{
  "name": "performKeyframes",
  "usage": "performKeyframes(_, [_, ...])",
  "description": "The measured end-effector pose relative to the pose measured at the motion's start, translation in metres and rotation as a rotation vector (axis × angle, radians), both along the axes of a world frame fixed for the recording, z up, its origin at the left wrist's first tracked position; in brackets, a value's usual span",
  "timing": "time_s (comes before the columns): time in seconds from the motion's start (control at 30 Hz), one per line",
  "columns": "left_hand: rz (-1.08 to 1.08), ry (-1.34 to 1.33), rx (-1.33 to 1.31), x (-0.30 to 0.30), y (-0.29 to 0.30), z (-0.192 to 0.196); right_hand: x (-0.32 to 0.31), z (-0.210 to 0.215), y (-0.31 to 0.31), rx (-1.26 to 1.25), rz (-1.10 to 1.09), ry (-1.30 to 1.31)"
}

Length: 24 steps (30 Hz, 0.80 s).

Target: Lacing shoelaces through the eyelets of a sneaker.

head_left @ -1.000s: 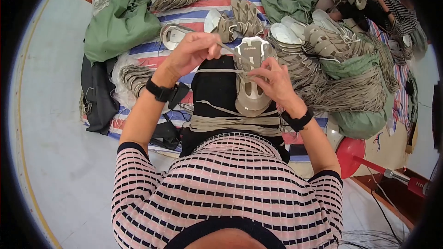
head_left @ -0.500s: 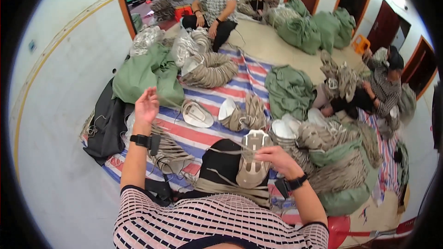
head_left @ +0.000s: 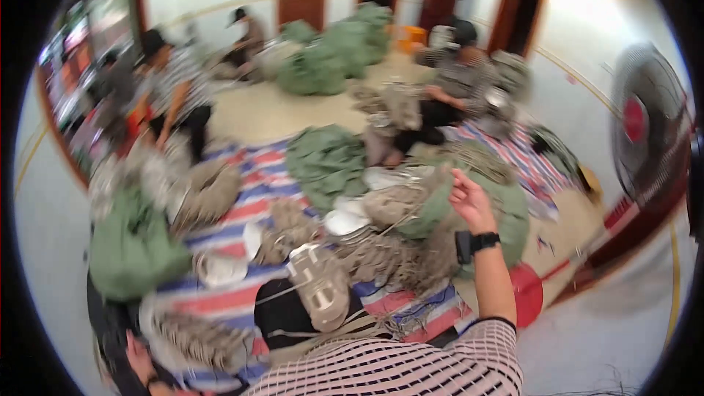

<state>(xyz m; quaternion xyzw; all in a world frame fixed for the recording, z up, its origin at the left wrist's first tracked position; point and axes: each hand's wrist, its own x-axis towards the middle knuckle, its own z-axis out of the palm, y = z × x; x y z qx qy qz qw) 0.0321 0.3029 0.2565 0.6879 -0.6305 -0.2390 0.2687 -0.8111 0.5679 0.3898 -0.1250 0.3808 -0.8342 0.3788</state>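
A beige shoe upper (head_left: 320, 286) with a pale sole side showing lies on the black cloth (head_left: 282, 315) over my lap. My right hand (head_left: 471, 202) is raised to the right of it, fingers pinched. A thin beige shoelace (head_left: 400, 224) runs from the upper up towards these fingers. My left hand (head_left: 139, 359) is low at the far left, beside the dark cloth; motion blur hides what its fingers do. Another lace (head_left: 275, 295) stretches left from the upper, its end unclear. A row of stacked beige uppers (head_left: 202, 337) lies between my left hand and the black cloth.
More uppers (head_left: 381, 257) are heaped right of my lap, by a green sack (head_left: 506, 213). A single upper (head_left: 220, 268) lies on the striped sheet (head_left: 249, 213). Another green sack (head_left: 136, 249) stands left. Co-workers sit beyond; a fan (head_left: 645, 121) stands right.
My view has swung to the right. My right hand has moved up and away from the upper, and my left hand has dropped low to the far left.
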Motion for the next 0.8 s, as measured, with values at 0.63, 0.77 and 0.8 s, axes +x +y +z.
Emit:
performKeyframes(0.63, [0.398,-0.47,-0.124,0.031,-0.013,-0.099,-0.017,-0.157,0.279,0.229,-0.709,-0.37])
performKeyframes(0.77, [0.585,-0.442,-0.128,0.066,-0.013,-0.09,-0.007,-0.172,0.28,0.338,-0.778,-0.394])
performKeyframes(0.8, [0.3,-0.739,-0.244,0.103,-0.012,-0.066,-0.008,-0.188,0.277,0.362,-0.724,-0.421])
